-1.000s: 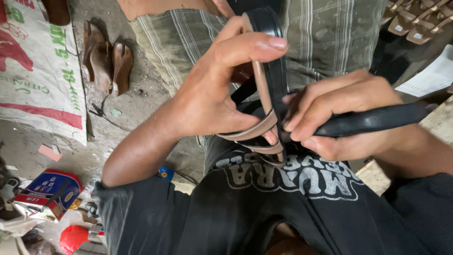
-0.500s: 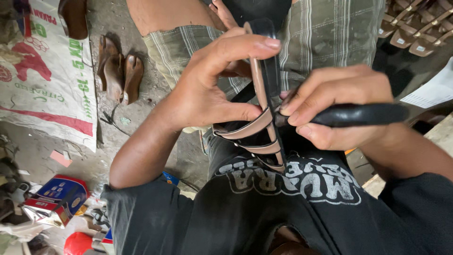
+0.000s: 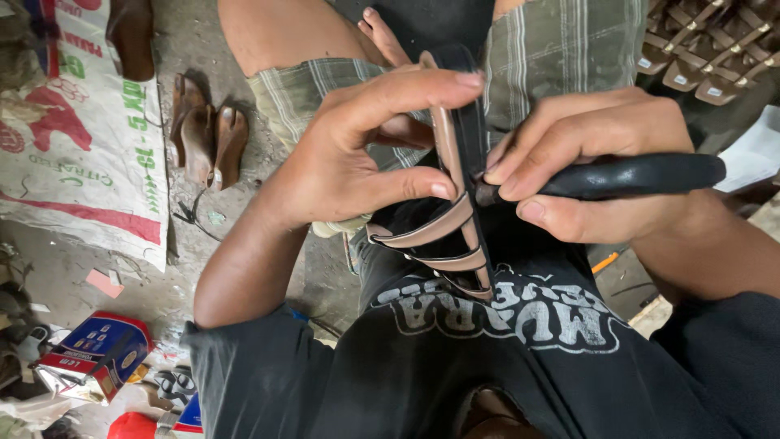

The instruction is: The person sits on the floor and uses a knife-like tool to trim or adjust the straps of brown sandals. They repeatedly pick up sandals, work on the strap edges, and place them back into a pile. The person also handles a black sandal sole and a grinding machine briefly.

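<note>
A: Sandal point(image 3: 461, 203) held upright over lap, between both hands. Left hand point(image 3: 357, 158): fingers curled, thumb and forefinger pinching its edge.

B: Progress?

A: Three tan straps look seated already. Right hand point(image 3: 585, 175), fingers closed round black-handled tool point(image 3: 634, 175), tip touching sole edge mid-length; work there seems unfinished.

B: Axis?

A: Long axis runs toward and away from wearer, strapped end nearest chest.
</note>
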Demonstrator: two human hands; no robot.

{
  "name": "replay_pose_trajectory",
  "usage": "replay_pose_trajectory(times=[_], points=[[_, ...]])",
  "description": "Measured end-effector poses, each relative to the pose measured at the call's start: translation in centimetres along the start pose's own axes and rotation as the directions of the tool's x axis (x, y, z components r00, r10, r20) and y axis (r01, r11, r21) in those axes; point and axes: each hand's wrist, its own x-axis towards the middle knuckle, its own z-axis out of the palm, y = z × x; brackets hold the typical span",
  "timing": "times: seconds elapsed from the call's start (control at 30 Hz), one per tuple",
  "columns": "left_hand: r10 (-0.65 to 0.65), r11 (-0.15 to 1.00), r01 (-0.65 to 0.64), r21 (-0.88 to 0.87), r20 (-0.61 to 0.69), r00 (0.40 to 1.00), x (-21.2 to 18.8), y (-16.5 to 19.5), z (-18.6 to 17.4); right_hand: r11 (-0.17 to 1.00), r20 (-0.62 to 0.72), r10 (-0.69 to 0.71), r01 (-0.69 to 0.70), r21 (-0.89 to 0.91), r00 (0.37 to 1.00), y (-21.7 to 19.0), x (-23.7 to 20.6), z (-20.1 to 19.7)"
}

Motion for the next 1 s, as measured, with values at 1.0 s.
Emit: replay_pose_trajectory(times=[1.0], points=[[-0.385,0.246,-0.315,-0.917,-0.39,0.837,2.4,-10.4,7.7,0.584,-0.281,0.453,-0.52,-0.623,0.846,4.3,-8.4,2.8]])
